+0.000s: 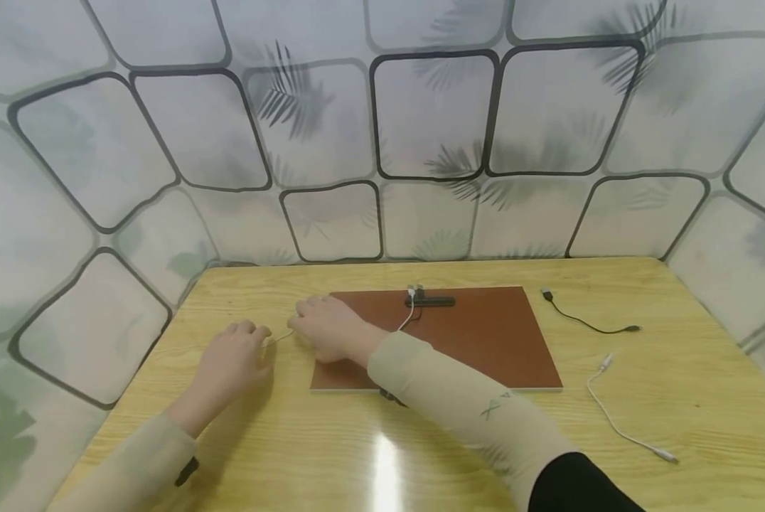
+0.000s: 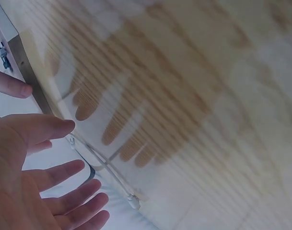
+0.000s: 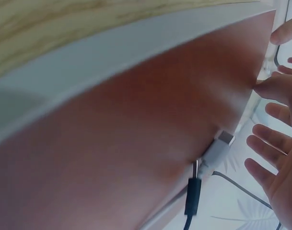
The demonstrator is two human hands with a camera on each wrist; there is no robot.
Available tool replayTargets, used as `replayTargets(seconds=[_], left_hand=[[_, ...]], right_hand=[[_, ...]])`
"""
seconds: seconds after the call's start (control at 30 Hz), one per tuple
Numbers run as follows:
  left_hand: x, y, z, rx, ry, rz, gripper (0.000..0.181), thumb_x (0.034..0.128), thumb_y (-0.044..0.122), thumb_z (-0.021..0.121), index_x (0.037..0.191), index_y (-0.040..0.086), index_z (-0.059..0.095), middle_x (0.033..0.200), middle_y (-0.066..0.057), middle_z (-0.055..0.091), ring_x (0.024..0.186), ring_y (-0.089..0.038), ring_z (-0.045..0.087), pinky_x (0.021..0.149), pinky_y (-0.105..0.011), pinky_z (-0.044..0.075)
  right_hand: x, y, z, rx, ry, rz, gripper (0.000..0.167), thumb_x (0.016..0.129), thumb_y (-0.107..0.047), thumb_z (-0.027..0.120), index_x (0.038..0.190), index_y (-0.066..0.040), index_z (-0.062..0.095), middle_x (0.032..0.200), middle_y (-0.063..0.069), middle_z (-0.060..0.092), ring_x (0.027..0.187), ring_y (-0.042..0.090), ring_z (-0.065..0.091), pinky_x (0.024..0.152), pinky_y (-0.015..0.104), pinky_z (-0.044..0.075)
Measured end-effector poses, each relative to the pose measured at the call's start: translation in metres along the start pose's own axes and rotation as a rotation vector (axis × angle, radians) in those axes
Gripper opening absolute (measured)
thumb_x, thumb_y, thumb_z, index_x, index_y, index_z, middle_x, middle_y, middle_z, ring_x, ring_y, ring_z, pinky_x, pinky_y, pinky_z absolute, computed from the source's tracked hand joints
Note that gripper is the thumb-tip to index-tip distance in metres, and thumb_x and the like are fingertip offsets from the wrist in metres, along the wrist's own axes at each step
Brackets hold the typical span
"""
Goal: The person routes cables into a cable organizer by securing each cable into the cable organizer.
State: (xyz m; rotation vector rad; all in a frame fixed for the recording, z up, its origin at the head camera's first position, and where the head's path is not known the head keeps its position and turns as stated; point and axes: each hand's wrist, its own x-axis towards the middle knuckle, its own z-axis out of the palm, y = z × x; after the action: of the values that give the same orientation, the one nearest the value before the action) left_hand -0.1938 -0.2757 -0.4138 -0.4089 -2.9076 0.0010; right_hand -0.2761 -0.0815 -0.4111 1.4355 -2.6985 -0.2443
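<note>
On the wooden table a thin white cable (image 1: 278, 340) lies between my two hands. My left hand (image 1: 232, 359) is at its left end; in the left wrist view its fingers (image 2: 64, 172) are spread beside the white cable (image 2: 107, 165), which lies on the wood. My right hand (image 1: 331, 328) reaches across the left part of a brown board (image 1: 478, 341), near the cable's other end. In the right wrist view the right hand's fingers (image 3: 268, 139) are apart and loosely bent, with nothing visible gripped. Whether either hand touches the cable is unclear.
A black USB hub (image 1: 436, 301) sits at the board's far edge, with a white cable (image 1: 409, 318) and a black one plugged in. To the right lie a short black cable (image 1: 581, 321) and a white cable (image 1: 613, 419). A patterned curtain (image 1: 434, 220) borders the table's far side.
</note>
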Motion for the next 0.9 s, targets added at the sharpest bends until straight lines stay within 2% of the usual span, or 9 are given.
replayTargets(seconds=[0.2,0.47,0.6,0.8,0.9], left_hand=[[0.003,-0.001,0.002,0.003,-0.034,-0.005,0.046,0.0775,0.015,0.082,0.117,-0.006,0.070,0.103,-0.022,0.070,0.092,-0.038,0.067,0.076,-0.050,0.060],[0.006,-0.005,0.001,0.002,-0.091,-0.035,0.041,0.0800,0.015,0.080,0.114,-0.006,0.072,0.102,-0.022,0.071,0.091,-0.037,0.067,0.079,-0.050,0.060],[0.005,-0.010,0.000,0.006,-0.092,-0.032,0.031,0.0810,0.015,0.079,0.106,-0.003,0.075,0.099,-0.020,0.072,0.088,-0.035,0.067,0.078,-0.049,0.061],[0.003,-0.013,0.000,-0.008,-0.067,-0.001,0.016,0.0843,0.012,0.077,0.096,0.001,0.077,0.093,-0.015,0.073,0.083,-0.031,0.067,0.075,-0.046,0.060],[0.003,-0.013,0.000,-0.003,-0.071,-0.001,0.009,0.0875,0.012,0.075,0.088,0.003,0.076,0.087,-0.012,0.071,0.076,-0.028,0.064,0.070,-0.044,0.058]], right_hand=[[0.003,-0.003,0.005,0.015,-0.016,0.006,0.031,0.111,-0.025,0.050,0.139,-0.019,0.063,0.121,-0.002,0.062,0.110,0.015,0.059,0.091,0.030,0.053],[0.009,-0.002,0.009,0.042,-0.051,0.035,0.033,0.112,-0.021,0.048,0.142,-0.019,0.062,0.135,0.001,0.063,0.123,0.016,0.061,0.103,0.033,0.054],[0.012,0.000,0.010,0.060,-0.046,0.033,0.033,0.112,-0.018,0.049,0.141,-0.019,0.063,0.133,0.002,0.064,0.121,0.017,0.062,0.103,0.034,0.055],[0.016,0.000,0.014,0.084,-0.029,0.013,0.031,0.112,-0.015,0.048,0.137,-0.021,0.066,0.125,0.002,0.064,0.112,0.016,0.062,0.094,0.032,0.056],[0.019,-0.001,0.016,0.095,-0.026,0.004,0.030,0.113,-0.017,0.047,0.135,-0.021,0.067,0.126,0.003,0.064,0.113,0.016,0.062,0.094,0.032,0.056]])
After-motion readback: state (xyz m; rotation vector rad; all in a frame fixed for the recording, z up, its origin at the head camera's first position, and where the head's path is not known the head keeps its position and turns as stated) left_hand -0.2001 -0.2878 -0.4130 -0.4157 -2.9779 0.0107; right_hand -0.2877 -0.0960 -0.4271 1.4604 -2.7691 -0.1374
